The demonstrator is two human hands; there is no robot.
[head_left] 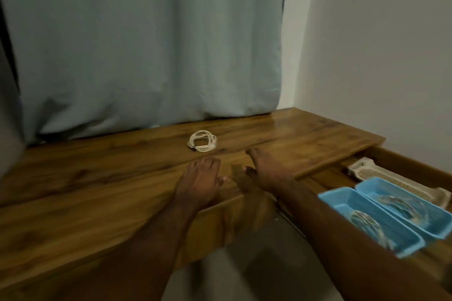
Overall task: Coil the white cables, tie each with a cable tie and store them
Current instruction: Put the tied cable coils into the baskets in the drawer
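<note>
Wooden worktop [97, 178] with its near edge running diagonally; a pulled-out drawer [403, 161] projects at right below the top. Left hand [199, 181] and right hand [265, 171] lie flat near that edge, fingers extended, gripping nothing, with bare wood between them and the coiled white cable [202, 141], which rests farther back, apart from both hands. In the drawer, two blue baskets [342, 203] sit side by side, each holding a blurred pale coil; a beige tray [391, 181] lies beyond them, partly covered. The right forearm hides part of the drawer front. A grey-green curtain [146, 44] hangs behind the worktop; a plain wall [379, 56] stands at right.
</note>
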